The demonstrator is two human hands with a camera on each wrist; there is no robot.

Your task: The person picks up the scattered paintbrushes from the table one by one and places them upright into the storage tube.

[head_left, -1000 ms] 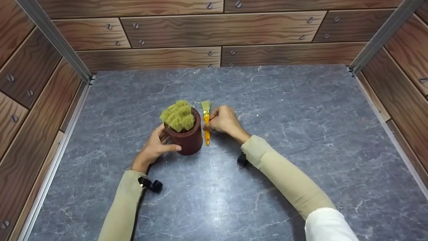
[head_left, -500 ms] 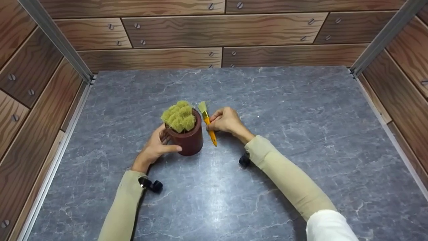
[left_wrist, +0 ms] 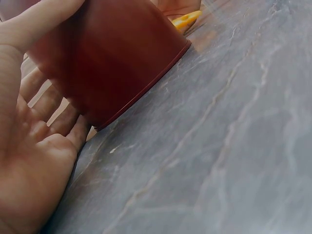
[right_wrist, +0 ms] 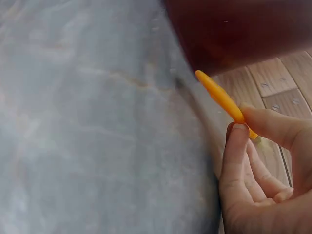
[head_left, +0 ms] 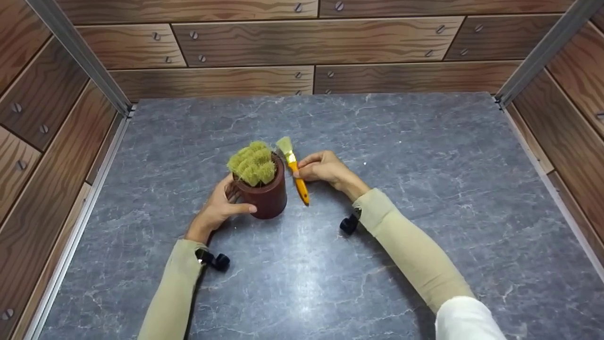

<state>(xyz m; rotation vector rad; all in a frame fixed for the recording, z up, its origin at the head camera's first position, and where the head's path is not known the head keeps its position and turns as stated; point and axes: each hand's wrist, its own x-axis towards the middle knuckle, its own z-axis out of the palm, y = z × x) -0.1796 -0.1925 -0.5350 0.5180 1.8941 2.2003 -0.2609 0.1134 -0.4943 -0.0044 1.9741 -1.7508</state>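
Observation:
A dark red pot (head_left: pixel 266 200) with a bushy yellow-green plant (head_left: pixel 254 165) stands on the table, left of the middle. My left hand (head_left: pixel 218 208) grips the pot from its left side, thumb across the front and fingers round the back, as the left wrist view also shows on the pot wall (left_wrist: pixel 122 53). Just right of the pot, my right hand (head_left: pixel 325 170) pinches a paintbrush (head_left: pixel 301 186) by its orange handle. The bristles point up and left, close to the pot's rim. In the right wrist view, thumb and fingertips hold the orange handle (right_wrist: pixel 222 97).
The grey marbled table (head_left: pixel 302 264) stretches out around the pot on all sides. Wood-patterned walls (head_left: pixel 302 42) stand at the back and both sides, with metal posts (head_left: pixel 85 61) at the corners. A small white speck (head_left: pixel 364 163) lies to the right.
The paintbrush has tilted from near upright, its bristle end going left toward the pot and its handle end right. My right hand has shifted slightly right. The left hand and pot have stayed still.

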